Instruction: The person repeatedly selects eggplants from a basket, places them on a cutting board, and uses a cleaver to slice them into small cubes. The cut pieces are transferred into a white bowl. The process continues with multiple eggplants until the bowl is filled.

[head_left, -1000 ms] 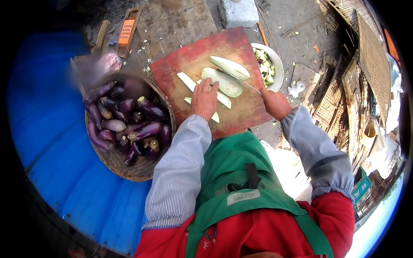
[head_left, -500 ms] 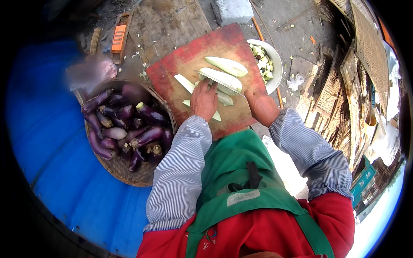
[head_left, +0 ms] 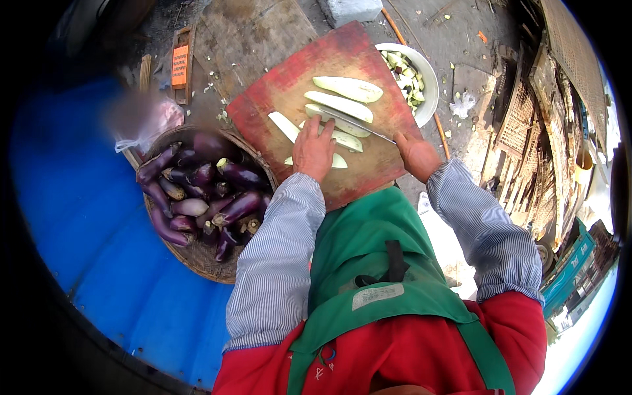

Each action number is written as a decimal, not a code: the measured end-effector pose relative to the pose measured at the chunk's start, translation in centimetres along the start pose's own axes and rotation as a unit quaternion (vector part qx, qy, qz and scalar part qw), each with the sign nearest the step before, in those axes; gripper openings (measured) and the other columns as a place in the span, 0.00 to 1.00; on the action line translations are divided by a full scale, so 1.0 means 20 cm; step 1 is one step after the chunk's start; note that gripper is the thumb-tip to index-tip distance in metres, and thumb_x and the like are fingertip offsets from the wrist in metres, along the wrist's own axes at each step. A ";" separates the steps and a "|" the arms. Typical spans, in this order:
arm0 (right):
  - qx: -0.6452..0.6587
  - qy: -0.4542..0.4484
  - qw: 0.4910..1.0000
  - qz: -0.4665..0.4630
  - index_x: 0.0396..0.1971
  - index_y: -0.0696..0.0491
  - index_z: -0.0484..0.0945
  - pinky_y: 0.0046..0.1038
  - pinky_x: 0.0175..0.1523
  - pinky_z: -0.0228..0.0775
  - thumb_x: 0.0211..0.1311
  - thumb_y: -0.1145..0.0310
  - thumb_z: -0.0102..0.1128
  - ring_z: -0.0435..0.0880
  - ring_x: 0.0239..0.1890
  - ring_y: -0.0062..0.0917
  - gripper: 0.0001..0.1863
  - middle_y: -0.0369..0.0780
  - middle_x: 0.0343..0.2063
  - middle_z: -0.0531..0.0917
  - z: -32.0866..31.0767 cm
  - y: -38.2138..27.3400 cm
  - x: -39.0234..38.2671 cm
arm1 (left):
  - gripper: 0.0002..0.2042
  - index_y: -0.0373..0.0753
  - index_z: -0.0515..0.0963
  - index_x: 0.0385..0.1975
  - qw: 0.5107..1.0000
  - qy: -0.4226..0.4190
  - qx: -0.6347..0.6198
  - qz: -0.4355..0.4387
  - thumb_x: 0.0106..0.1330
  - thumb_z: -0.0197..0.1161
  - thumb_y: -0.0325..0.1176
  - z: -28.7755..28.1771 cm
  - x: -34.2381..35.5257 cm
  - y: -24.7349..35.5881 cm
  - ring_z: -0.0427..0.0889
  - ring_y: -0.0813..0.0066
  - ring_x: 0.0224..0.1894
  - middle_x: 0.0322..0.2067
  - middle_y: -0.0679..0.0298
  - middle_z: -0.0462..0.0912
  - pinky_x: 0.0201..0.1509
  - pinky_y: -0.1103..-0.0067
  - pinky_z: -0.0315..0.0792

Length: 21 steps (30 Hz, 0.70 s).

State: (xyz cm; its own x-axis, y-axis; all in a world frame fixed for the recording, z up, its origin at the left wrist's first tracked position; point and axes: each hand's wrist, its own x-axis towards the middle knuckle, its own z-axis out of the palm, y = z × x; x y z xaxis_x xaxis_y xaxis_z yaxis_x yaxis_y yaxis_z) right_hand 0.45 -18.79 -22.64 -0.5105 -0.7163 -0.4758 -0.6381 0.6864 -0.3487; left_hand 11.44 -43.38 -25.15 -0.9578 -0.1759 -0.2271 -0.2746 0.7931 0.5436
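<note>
Long peeled eggplant pieces [head_left: 347, 88], pale green-white, lie on a red-edged wooden cutting board [head_left: 263, 92] in front of me. My right hand [head_left: 419, 157] is closed round the handle end of a kitchen knife [head_left: 361, 125], at the board's right side. The thin blade slants up and left between two eggplant pieces. With its fingertips, my left hand [head_left: 314, 151] presses on the eggplant piece [head_left: 352, 126] just on the near side of the blade. Another eggplant strip [head_left: 283, 126] lies left of this hand; more pieces are partly hidden under it.
A round basket [head_left: 191, 264] of whole purple eggplants [head_left: 240, 207] stands left of the board. Beyond the right edge is a white bowl [head_left: 431, 85] of cut eggplant. A blue sheet [head_left: 99, 230] spreads left; an orange-labelled wooden tool [head_left: 180, 66] lies far left; woven panels [head_left: 517, 122] lean right.
The knife has turned more edge-on, and two separate eggplant pieces now show on either side of its blade. My right hand has shifted slightly right. The whole view has shifted a little.
</note>
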 end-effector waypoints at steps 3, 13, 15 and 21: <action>0.041 -0.018 0.999 0.017 0.38 0.56 0.64 0.43 0.32 0.73 0.55 0.76 0.50 0.80 0.29 0.47 0.11 0.50 0.27 0.78 -0.07 0.03 -0.13 | 0.22 0.40 0.72 0.53 1.000 0.006 0.024 0.017 0.56 0.61 0.28 -0.07 -0.02 -0.06 0.66 0.53 0.60 0.56 0.53 0.68 0.62 0.66 0.63; 0.161 0.039 0.983 0.077 0.42 0.54 0.66 0.44 0.33 0.72 0.62 0.72 0.49 0.80 0.31 0.48 0.09 0.51 0.29 0.79 0.03 0.07 -0.43 | 0.19 0.44 0.75 0.45 0.962 -0.086 0.236 0.109 0.51 0.58 0.21 -0.21 0.14 -0.40 0.67 0.59 0.59 0.50 0.60 0.73 0.67 0.60 0.55; 0.174 0.035 0.980 0.093 0.43 0.54 0.67 0.44 0.34 0.72 0.62 0.72 0.50 0.80 0.31 0.48 0.11 0.52 0.29 0.79 0.05 0.06 -0.45 | 0.16 0.44 0.75 0.41 0.961 -0.088 0.229 0.128 0.51 0.60 0.23 -0.22 0.14 -0.39 0.70 0.59 0.53 0.42 0.61 0.75 0.64 0.62 0.61; 0.238 0.050 0.962 0.126 0.45 0.54 0.67 0.46 0.35 0.71 0.61 0.71 0.52 0.79 0.32 0.51 0.13 0.54 0.29 0.78 0.06 0.03 -0.53 | 0.20 0.40 0.73 0.44 0.983 -0.123 0.128 0.047 0.49 0.65 0.24 -0.33 0.04 -0.29 0.73 0.55 0.51 0.46 0.58 0.74 0.53 0.69 0.70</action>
State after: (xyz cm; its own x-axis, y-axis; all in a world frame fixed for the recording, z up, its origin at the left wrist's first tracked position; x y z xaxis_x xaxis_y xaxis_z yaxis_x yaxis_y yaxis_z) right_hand 6.08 -10.60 -18.82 -0.6819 -0.5118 -0.5225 -0.1629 0.8027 -0.5737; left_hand 11.66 -52.02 -23.28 -0.9199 0.0269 -0.3913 -0.1253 0.9252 0.3583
